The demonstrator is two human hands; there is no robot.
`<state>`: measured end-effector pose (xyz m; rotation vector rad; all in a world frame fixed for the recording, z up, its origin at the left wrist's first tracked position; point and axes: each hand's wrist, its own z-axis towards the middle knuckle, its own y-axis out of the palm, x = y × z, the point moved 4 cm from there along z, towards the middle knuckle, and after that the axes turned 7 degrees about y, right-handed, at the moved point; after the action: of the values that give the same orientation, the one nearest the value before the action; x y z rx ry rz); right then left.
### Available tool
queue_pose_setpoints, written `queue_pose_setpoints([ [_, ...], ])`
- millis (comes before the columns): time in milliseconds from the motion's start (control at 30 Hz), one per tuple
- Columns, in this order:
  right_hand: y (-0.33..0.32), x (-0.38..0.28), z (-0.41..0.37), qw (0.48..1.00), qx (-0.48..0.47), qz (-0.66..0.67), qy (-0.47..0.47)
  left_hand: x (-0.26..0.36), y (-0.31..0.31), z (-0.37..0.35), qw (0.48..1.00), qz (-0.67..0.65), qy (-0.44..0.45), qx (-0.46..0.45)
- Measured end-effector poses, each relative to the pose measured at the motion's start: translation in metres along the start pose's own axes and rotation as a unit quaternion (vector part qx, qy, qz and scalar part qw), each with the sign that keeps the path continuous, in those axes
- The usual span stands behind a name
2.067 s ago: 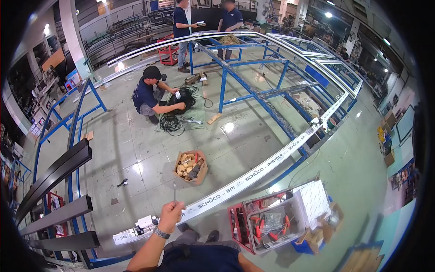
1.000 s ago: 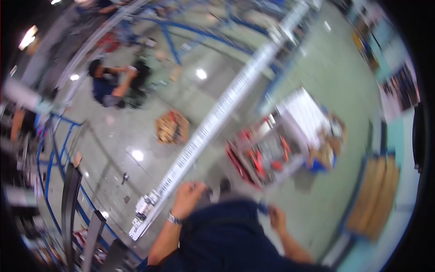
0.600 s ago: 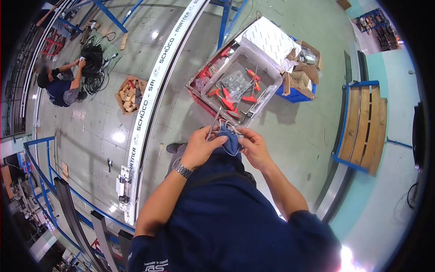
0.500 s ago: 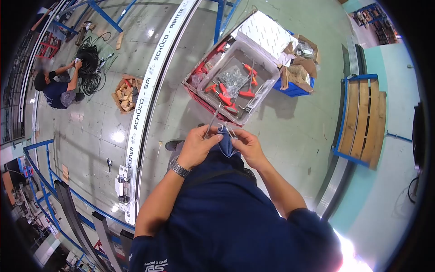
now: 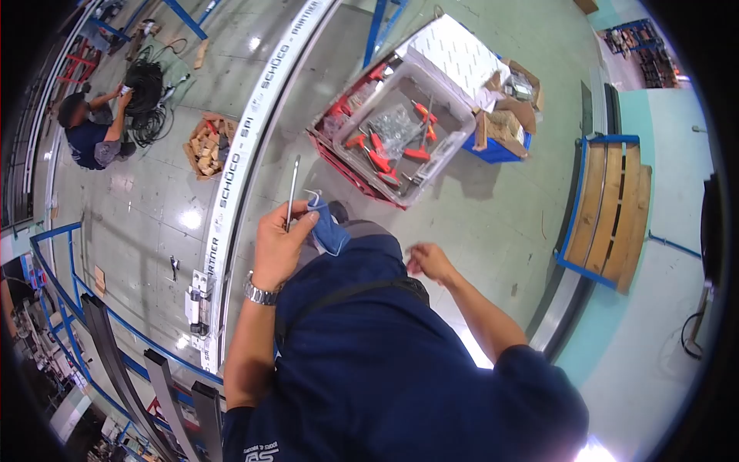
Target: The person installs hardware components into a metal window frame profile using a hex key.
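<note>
My left hand (image 5: 280,245) is closed around a slim metal rod (image 5: 294,185) that points up past the fingers. Pinched in the same hand is a blue face mask (image 5: 329,229), folded and hanging down, with a thin white loop at its top. A metal-band watch sits on that wrist. My right hand (image 5: 431,262) is off to the side of my waist, its fingers loosely bent and apart, with nothing seen in them. Ahead stands a clear plastic bin (image 5: 462,115) holding red-handled tools (image 5: 379,160) and a bag of small hardware (image 5: 394,127).
A long printed profile (image 5: 245,138) runs along my left. Beyond it are a box of wood blocks (image 5: 208,150) and a crouching person (image 5: 92,138) beside coiled black cable (image 5: 146,88). A blue crate (image 5: 496,150) with cardboard stands past the bin; a wooden-slat rack (image 5: 604,208) is at right.
My hands have parted. The left has moved left with the rod and the mask; the right has let go of the mask and drawn back to the right.
</note>
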<state>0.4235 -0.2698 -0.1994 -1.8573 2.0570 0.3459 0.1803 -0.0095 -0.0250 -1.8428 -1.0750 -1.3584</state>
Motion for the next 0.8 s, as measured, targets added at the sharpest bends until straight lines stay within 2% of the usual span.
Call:
queue_pose_setpoints([
  [33, 0.005, -0.004, -0.007, 0.999, -0.024, -0.023, 0.024, 0.006, -0.006, 0.0, 1.0, 0.006, 0.003, 0.012],
  [67, 0.013, -0.002, -0.004, 1.0, -0.013, -0.023, -0.004, 0.002, -0.01, -0.001, 1.0, 0.013, -0.016, -0.006],
  [100, 0.019, -0.005, -0.002, 0.998, 0.01, 0.004, -0.061, -0.004, -0.015, 0.0, 0.996, 0.086, -0.014, -0.017],
  [133, 0.022, -0.029, -0.012, 0.999, 0.021, -0.041, -0.027, -0.012, -0.016, 0.001, 0.992, 0.125, 0.001, 0.006],
  [167, 0.023, -0.018, 0.017, 0.978, 0.041, -0.116, -0.166, -0.001, -0.013, 0.001, 0.993, 0.115, 0.011, -0.003],
  [200, 0.029, -0.024, 0.022, 0.97, 0.069, -0.114, -0.203, -0.005, -0.013, 0.005, 0.993, 0.109, -0.013, -0.033],
  [233, 0.027, -0.002, 0.056, 0.961, 0.121, -0.091, -0.23, 0.005, -0.008, 0.004, 0.998, 0.051, -0.019, -0.013],
  [267, 0.028, -0.007, 0.056, 0.956, 0.141, -0.084, -0.242, 0.009, -0.006, 0.005, 0.999, 0.025, -0.016, -0.015],
  [300, 0.024, 0.016, 0.091, 0.951, 0.118, -0.064, -0.278, 0.011, -0.003, 0.004, 0.999, -0.006, -0.02, -0.026],
  [367, 0.009, 0.025, 0.109, 0.971, 0.1, -0.04, -0.212, 0.03, -0.009, 0.001, 0.996, 0.018, -0.074, -0.052],
  [400, 0.013, 0.006, 0.087, 0.967, 0.11, -0.069, -0.22, 0.038, -0.013, 0.005, 0.996, 0.07, -0.003, -0.047],
  [433, 0.025, -0.018, 0.058, 0.963, 0.12, -0.093, -0.223, 0.026, -0.015, 0.01, 0.996, 0.079, 0.032, -0.034],
  [500, 0.034, -0.015, 0.088, 0.943, 0.098, -0.134, -0.288, -0.005, -0.02, 0.025, 0.991, 0.094, 0.095, -0.017],
  [533, 0.035, -0.006, 0.11, 0.931, 0.088, -0.154, -0.32, 0.003, -0.019, 0.023, 0.995, 0.091, 0.025, -0.024],
  [633, 0.041, -0.039, 0.108, 0.937, 0.084, -0.17, -0.292, -0.002, -0.016, 0.027, 0.993, 0.087, 0.068, -0.037],
  [667, 0.044, -0.05, 0.11, 0.94, 0.083, -0.173, -0.282, -0.004, -0.015, 0.028, 0.994, 0.085, 0.048, -0.041],
  [800, 0.056, -0.083, 0.111, 0.943, 0.077, -0.184, -0.265, 0.001, -0.015, 0.029, 0.996, 0.058, 0.059, -0.031],
])
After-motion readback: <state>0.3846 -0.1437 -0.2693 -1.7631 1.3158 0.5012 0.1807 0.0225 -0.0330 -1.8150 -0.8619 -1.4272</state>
